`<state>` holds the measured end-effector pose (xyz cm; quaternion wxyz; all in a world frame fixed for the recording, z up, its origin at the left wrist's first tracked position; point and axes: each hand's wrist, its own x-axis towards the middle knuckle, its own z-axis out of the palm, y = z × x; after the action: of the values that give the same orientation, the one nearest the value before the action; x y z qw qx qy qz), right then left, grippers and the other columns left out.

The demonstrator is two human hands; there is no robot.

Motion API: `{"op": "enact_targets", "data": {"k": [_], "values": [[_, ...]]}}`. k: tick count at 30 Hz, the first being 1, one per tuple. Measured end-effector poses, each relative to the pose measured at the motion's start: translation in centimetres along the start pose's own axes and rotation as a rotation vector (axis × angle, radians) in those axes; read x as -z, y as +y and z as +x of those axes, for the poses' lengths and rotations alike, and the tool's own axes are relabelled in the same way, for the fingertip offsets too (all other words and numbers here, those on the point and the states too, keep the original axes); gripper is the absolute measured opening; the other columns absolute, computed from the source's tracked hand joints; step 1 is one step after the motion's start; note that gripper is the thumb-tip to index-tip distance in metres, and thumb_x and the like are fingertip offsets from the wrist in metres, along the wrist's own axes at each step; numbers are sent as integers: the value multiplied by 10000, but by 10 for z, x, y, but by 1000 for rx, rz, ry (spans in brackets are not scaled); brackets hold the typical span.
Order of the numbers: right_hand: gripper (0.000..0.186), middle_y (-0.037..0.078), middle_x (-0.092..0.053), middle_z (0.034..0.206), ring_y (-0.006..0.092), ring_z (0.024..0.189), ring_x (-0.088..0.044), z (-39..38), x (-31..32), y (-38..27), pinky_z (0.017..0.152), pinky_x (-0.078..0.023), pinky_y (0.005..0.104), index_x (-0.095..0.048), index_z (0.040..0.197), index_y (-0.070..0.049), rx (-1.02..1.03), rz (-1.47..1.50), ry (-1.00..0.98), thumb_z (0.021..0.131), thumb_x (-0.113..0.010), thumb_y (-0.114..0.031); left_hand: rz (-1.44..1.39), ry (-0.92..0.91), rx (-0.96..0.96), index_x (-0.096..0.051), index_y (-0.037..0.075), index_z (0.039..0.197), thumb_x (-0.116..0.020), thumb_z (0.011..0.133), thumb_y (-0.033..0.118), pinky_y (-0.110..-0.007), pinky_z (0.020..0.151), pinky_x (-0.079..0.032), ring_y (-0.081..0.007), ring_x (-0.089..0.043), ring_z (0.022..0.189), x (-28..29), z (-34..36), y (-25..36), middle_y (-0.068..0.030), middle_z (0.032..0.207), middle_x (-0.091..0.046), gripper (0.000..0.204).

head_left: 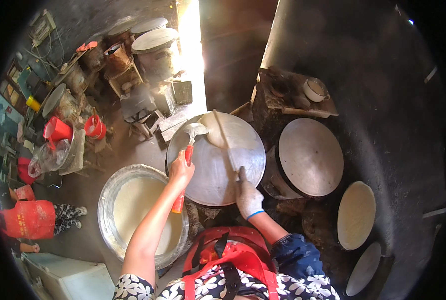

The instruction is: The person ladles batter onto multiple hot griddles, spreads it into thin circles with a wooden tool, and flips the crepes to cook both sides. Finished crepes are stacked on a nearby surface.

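A: Where do we find the ladle [188, 150]?

B: In the left hand [182, 174], fingers clamped round its red handle. We see its bowl above the round griddle [208, 175], beside the pale batter [212, 133] near the far rim — we can't tell whether it touches the metal.

A: And the gloved right hand [249, 201]?

B: Its fingers are closed on the near end of a long stick [226, 140], which crosses the batter's right side. We'd guess that end grip gives reach, and the glove guards against heat.

A: Why is the metal basin [108, 200] under our left forearm?

B: It holds more pale mixture [135, 200] just left of the griddle — presumably to keep it within the ladle's reach.
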<state>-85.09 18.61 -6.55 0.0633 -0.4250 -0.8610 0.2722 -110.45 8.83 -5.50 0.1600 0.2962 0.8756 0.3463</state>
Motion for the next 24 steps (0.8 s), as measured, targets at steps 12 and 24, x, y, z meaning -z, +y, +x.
{"op": "enact_targets", "data": {"k": [12,24], "values": [[621,336,-695,1011,486,935,-702,2,6,-18,810,-535,538,-323,1638,-98,219,75,-119,1061,-512,-224,-241,69,75,-581,124,1391,-734,856,111,-473,711,-586,-364,-740,792,16,-68,-118,-175,907,-728,557],[551,314,-708,976,483,928,-708,38,23,-5,805,-538,554,-403,1597,-131,311,127,-199,1066,-517,-227,-663,102,156,-491,38,1473,-628,949,-26,-317,500,-590,-163,-675,533,51,-41,-79,-52,834,-668,545]]}}
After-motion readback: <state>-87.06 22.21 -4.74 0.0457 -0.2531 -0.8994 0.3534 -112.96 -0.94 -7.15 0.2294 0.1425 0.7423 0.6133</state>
